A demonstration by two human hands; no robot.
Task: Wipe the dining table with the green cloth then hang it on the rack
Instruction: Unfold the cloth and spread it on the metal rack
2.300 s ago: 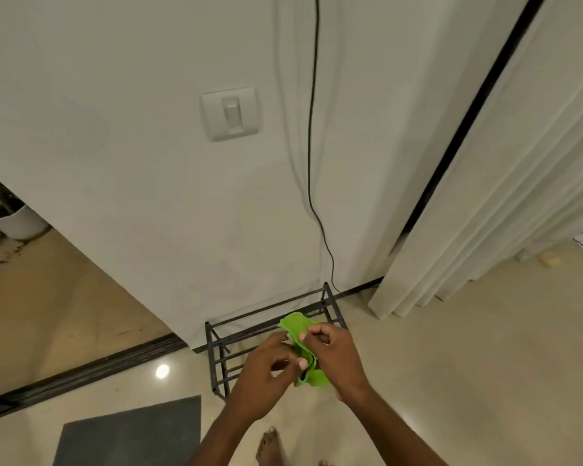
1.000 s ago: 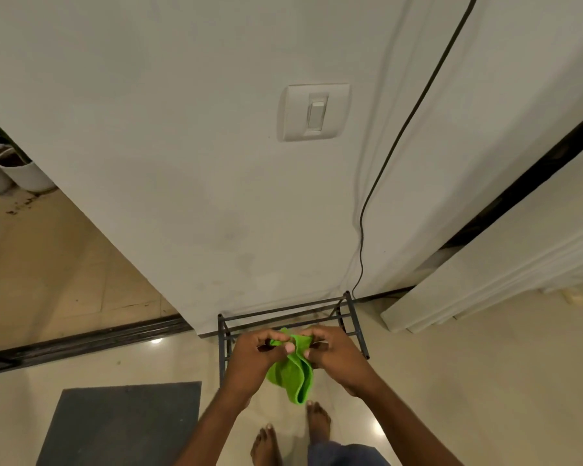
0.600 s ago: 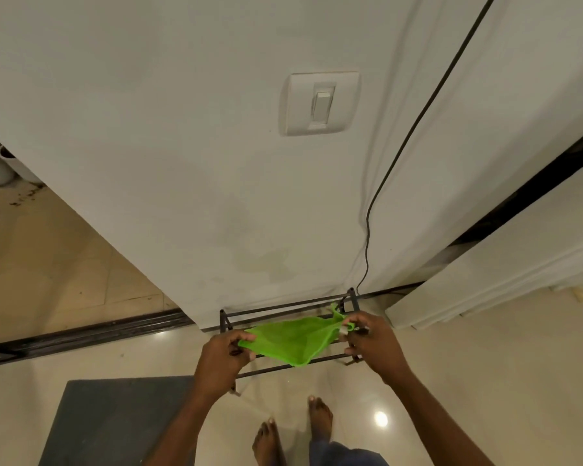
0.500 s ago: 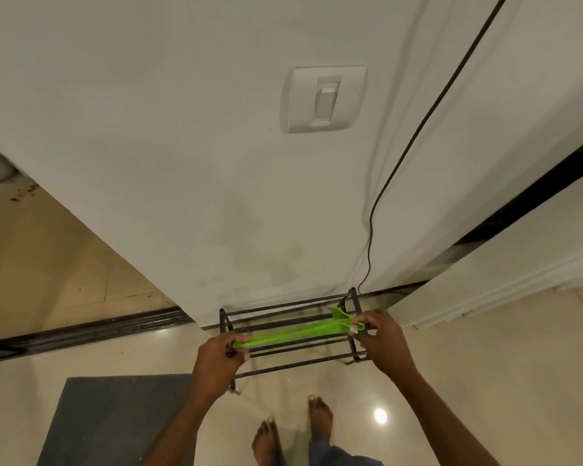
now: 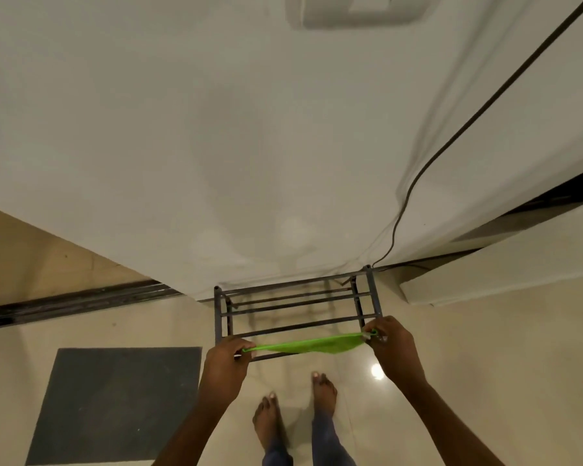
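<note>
**Observer:** Logged the hands first. What did the head view give you?

**Operator:** I recorded my left hand (image 5: 224,363) pinched closed on the left end of the green cloth (image 5: 312,344), and my right hand (image 5: 392,348) pinched closed on its right end. The cloth was pulled taut between them into a thin, nearly flat strip, a little fuller toward the right end.

**Observer:** Position of the cloth against the rack?

**Operator:** It was stretched across the front of the black metal rack (image 5: 297,307), lying in the view between the two nearest bars. I could not tell whether it touched a bar or was held just above them. Both hands sat at the rack's front corners, one at each side.

**Observer:** Rack location?

**Operator:** On the glossy cream tiled floor (image 5: 485,364), its back against the white wall (image 5: 216,146). A black cable (image 5: 451,136) ran down the wall and ended by the rack's rear right corner.

**Observer:** Other entries?

**Operator:** A dark grey mat (image 5: 115,401) lay on the floor to the left of the rack, well apart from it. Two bare feet (image 5: 323,391) stood just in front of the rack, below the cloth. A white wall switch (image 5: 357,10) was cut by the top edge. A round glare spot (image 5: 377,370) showed on the tiles under the right hand.
</note>
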